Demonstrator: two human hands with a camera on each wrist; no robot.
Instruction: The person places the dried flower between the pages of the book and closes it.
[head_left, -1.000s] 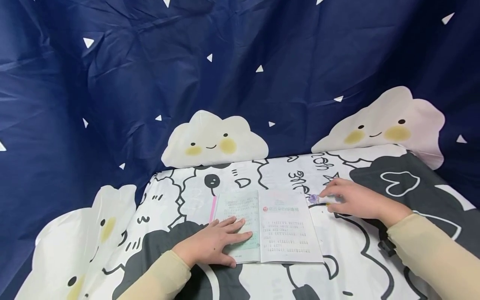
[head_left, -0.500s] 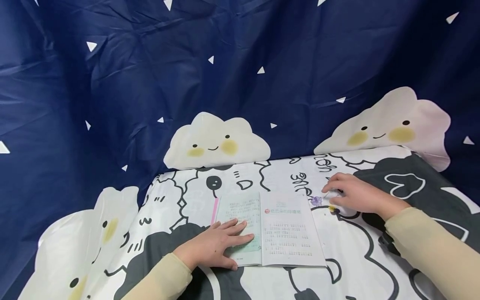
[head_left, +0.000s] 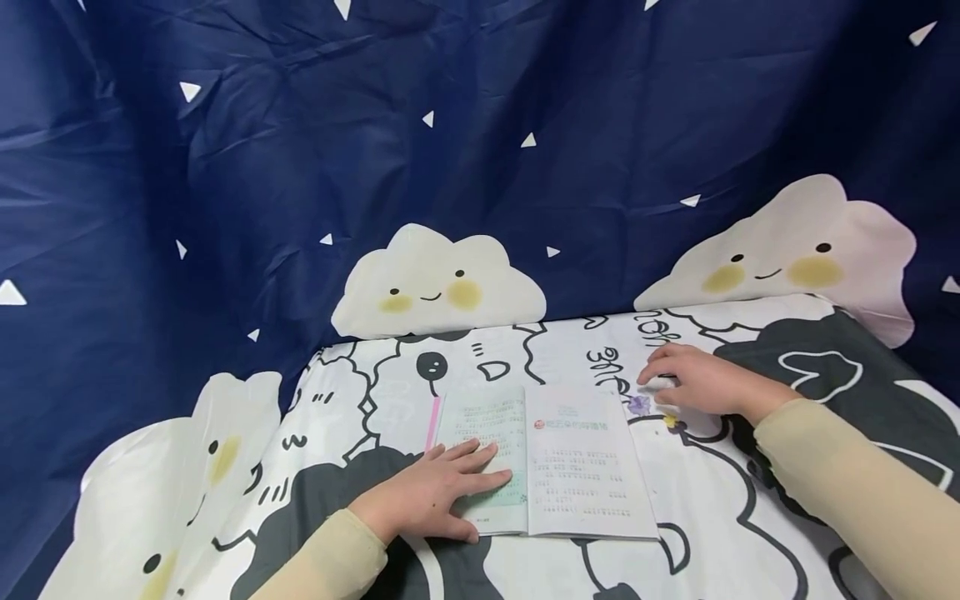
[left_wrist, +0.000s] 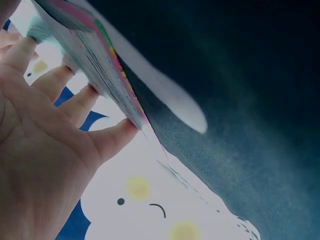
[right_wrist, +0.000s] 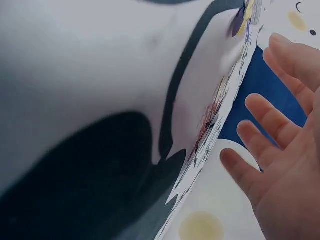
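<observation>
While the head view looks down, the left hand (head_left: pixel 431 497) lies flat, fingers straight, pressing the left page of the open book (head_left: pixel 551 458) on the cloth-covered tabletop (head_left: pixel 712 500). The right hand (head_left: pixel 701 381) rests just beside the book's far right corner, over small flower-shaped bits (head_left: pixel 639 405); whether it pinches anything I cannot tell.

From the left wrist view, the fingertips (left_wrist: pixel 127 127) touch the book's page edges (left_wrist: pixel 107 75).

From the right wrist view, the fingers (right_wrist: pixel 265 112) are spread and relaxed, holding nothing visible, near a purple-yellow bit (right_wrist: pixel 243 15).

The step looks like steadying the book while fetching a small piece; the next move calls for a fine pinch.
</observation>
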